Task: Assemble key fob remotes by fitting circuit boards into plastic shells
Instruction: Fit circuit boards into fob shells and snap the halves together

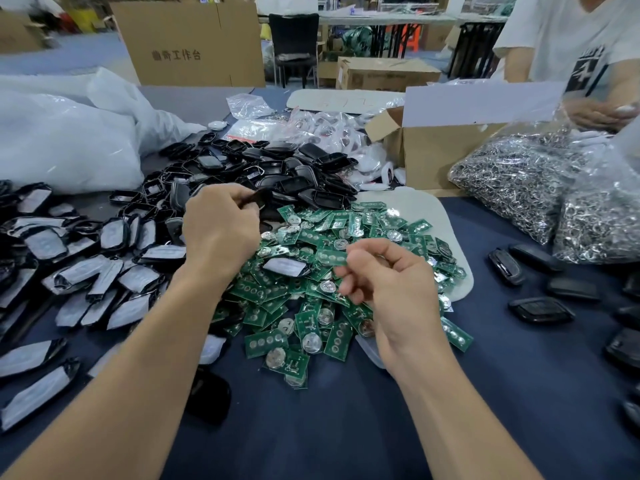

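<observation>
Above the circuit-board heap (301, 233), left hand (221, 230) curls round a black shell (258, 199), right hand (384, 285) pinches one green board (330, 258); blue worktop (346, 427) shows nearer.

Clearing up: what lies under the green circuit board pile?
A white sheet shows under the circuit board pile at its right, on the blue tablecloth. How far it runs beneath is covered.
</observation>
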`<state>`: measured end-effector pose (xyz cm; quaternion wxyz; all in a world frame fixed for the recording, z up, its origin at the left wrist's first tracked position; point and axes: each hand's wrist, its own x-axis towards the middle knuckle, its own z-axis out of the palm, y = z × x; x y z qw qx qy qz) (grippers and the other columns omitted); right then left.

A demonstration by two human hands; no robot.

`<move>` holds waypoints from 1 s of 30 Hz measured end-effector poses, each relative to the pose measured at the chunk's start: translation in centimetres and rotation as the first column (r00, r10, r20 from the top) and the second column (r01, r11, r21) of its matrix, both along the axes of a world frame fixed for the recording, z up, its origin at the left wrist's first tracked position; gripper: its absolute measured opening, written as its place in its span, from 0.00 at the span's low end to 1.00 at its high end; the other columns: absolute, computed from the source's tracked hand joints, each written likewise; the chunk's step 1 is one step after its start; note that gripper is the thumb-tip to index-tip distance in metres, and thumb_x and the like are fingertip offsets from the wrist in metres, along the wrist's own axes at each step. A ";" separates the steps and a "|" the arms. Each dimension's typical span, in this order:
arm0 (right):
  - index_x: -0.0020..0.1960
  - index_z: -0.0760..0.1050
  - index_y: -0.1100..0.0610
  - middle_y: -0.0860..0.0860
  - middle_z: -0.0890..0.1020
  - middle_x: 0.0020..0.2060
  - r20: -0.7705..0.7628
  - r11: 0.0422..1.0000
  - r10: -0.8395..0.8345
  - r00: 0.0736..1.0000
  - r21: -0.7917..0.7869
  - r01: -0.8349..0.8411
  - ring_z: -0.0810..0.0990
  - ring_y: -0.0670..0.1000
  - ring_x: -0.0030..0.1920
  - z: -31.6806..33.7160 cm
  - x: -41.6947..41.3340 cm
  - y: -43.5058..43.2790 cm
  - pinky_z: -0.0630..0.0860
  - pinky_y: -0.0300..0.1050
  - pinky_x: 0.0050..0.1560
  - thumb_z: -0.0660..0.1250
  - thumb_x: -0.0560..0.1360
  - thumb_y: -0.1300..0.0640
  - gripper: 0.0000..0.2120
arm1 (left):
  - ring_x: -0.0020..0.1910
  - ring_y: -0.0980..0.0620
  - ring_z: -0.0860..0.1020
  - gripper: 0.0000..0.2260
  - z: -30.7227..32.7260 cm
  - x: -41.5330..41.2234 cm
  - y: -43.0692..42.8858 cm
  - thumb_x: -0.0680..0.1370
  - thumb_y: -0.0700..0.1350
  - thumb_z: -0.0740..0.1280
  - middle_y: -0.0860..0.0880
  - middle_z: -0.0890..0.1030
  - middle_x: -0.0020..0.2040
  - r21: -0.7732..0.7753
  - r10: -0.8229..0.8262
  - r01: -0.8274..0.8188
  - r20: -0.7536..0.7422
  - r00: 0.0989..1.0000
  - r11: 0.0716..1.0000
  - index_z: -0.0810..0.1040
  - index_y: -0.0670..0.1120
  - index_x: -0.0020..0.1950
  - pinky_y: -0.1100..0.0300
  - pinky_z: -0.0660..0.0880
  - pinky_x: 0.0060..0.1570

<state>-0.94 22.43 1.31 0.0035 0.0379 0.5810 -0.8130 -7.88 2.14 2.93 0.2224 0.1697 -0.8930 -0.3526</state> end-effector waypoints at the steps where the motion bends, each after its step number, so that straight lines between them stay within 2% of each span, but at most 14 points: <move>1: 0.42 0.83 0.56 0.57 0.82 0.31 0.003 0.999 -0.016 1.000 0.038 0.016 0.78 0.51 0.28 -0.2 0.0 0.0 0.71 0.37 0.27 0.69 0.76 0.71 0.12 | 0.34 0.53 0.85 0.11 0.2 1.2 0.5 0.80 0.41 0.71 0.54 0.84 0.33 0.174 -0.040 0.053 -0.079 0.996 0.983 0.84 0.58 0.48 0.50 0.83 0.34; 3: 0.49 0.83 0.54 0.55 0.79 0.27 -0.002 0.995 -0.028 1.000 0.097 0.028 0.79 0.50 0.30 -0.3 0.0 0.0 0.72 0.35 0.28 0.67 0.75 0.73 0.15 | 0.40 0.53 0.87 0.13 0.3 3.9 1.8 0.82 0.37 0.68 0.52 0.86 0.42 0.478 -0.082 0.159 -0.177 0.981 0.864 0.82 0.56 0.56 0.54 0.85 0.39; 5: 0.53 0.82 0.55 0.56 0.80 0.28 -0.018 0.995 -0.015 1.000 0.103 0.016 0.81 0.49 0.31 -0.3 0.0 -0.1 0.73 0.37 0.30 0.67 0.77 0.72 0.14 | 0.44 0.51 0.87 0.17 -0.2 6.0 3.5 0.83 0.33 0.65 0.49 0.85 0.50 0.640 -0.117 0.222 -0.203 0.972 0.736 0.79 0.51 0.67 0.59 0.85 0.41; 7: 0.49 0.84 0.58 0.57 0.82 0.30 -0.037 0.995 -0.012 0.999 0.102 0.016 0.81 0.49 0.30 -0.3 -0.1 -0.3 0.72 0.38 0.29 0.68 0.78 0.71 0.10 | 0.47 0.50 0.87 0.21 -0.8 7.3 4.8 0.82 0.27 0.61 0.47 0.84 0.54 0.771 -0.187 0.268 -0.194 0.963 0.577 0.80 0.48 0.67 0.59 0.84 0.41; 9: 0.46 0.84 0.58 0.58 0.83 0.31 -0.047 0.995 -0.016 0.999 0.099 0.020 0.80 0.49 0.29 -0.3 -0.2 -0.3 0.72 0.38 0.29 0.68 0.77 0.71 0.11 | 0.49 0.53 0.86 0.24 -1.4 8.2 5.5 0.79 0.25 0.60 0.50 0.86 0.58 0.815 -0.306 0.286 -0.142 0.941 0.503 0.84 0.48 0.62 0.60 0.83 0.44; 11: 0.42 0.85 0.56 0.56 0.83 0.31 -0.057 0.995 -0.015 0.998 0.099 0.021 0.79 0.50 0.29 -0.3 -0.2 -0.1 0.73 0.37 0.29 0.69 0.76 0.72 0.13 | 0.47 0.54 0.84 0.25 -1.8 8.3 5.7 0.76 0.25 0.60 0.52 0.86 0.59 0.833 -0.375 0.293 -0.113 0.920 0.470 0.87 0.49 0.58 0.62 0.80 0.45; 14: 0.41 0.86 0.55 0.55 0.83 0.31 -0.062 0.995 -0.003 0.998 0.101 0.009 0.79 0.50 0.31 -0.4 -0.2 0.3 0.74 0.37 0.31 0.69 0.74 0.74 0.15 | 0.51 0.54 0.83 0.29 -2.1 8.3 5.7 0.71 0.22 0.59 0.50 0.86 0.57 0.857 -0.407 0.314 -0.137 0.903 0.408 0.87 0.48 0.58 0.62 0.80 0.47; 16: 0.42 0.85 0.56 0.55 0.83 0.31 -0.058 0.994 -0.006 0.998 0.113 0.012 0.79 0.51 0.32 -0.5 -0.3 0.4 0.74 0.37 0.32 0.70 0.73 0.75 0.14 | 0.52 0.55 0.83 0.34 -2.3 8.3 5.6 0.68 0.18 0.57 0.50 0.86 0.55 0.840 -0.434 0.352 -0.158 0.887 0.413 0.86 0.48 0.59 0.61 0.81 0.52; 18: 0.41 0.85 0.57 0.54 0.82 0.30 -0.039 0.996 -0.011 0.999 0.093 0.015 0.78 0.50 0.31 -0.4 -0.3 0.4 0.74 0.37 0.31 0.70 0.73 0.75 0.14 | 0.57 0.54 0.84 0.36 -2.6 8.2 5.4 0.68 0.16 0.57 0.50 0.86 0.57 0.814 -0.462 0.402 -0.190 0.866 0.419 0.84 0.47 0.62 0.59 0.80 0.57; 20: 0.41 0.84 0.58 0.53 0.82 0.30 -0.010 0.999 -0.026 1.000 0.037 0.027 0.78 0.49 0.29 -0.3 -0.3 0.4 0.74 0.37 0.30 0.69 0.74 0.75 0.14 | 0.63 0.50 0.83 0.32 -2.7 8.1 5.1 0.70 0.18 0.62 0.47 0.85 0.63 0.812 -0.481 0.436 -0.225 0.848 0.388 0.82 0.46 0.64 0.57 0.80 0.59; 23: 0.43 0.83 0.58 0.54 0.82 0.31 0.015 0.998 -0.060 0.998 -0.030 0.060 0.77 0.47 0.26 -0.1 -0.4 0.5 0.73 0.37 0.28 0.70 0.76 0.71 0.10 | 0.58 0.48 0.85 0.27 -2.7 8.0 4.7 0.70 0.26 0.71 0.46 0.86 0.60 0.818 -0.477 0.425 -0.217 0.852 0.387 0.80 0.48 0.65 0.57 0.82 0.55; 26: 0.45 0.82 0.59 0.53 0.82 0.30 0.029 0.996 -0.081 0.996 -0.031 0.082 0.74 0.46 0.24 -0.1 -0.4 0.5 0.72 0.36 0.26 0.71 0.77 0.68 0.06 | 0.54 0.47 0.86 0.23 -2.6 8.0 4.6 0.76 0.25 0.68 0.45 0.88 0.54 0.840 -0.461 0.391 -0.196 0.865 0.377 0.79 0.46 0.65 0.59 0.83 0.49; 30: 0.43 0.81 0.59 0.52 0.80 0.27 0.013 0.993 -0.111 0.994 -0.024 0.112 0.76 0.46 0.26 -0.2 -0.4 0.7 0.71 0.35 0.26 0.72 0.76 0.70 0.08 | 0.56 0.47 0.86 0.21 -2.4 8.1 4.9 0.78 0.26 0.67 0.42 0.87 0.56 0.859 -0.453 0.359 -0.173 0.875 0.365 0.77 0.44 0.67 0.59 0.84 0.47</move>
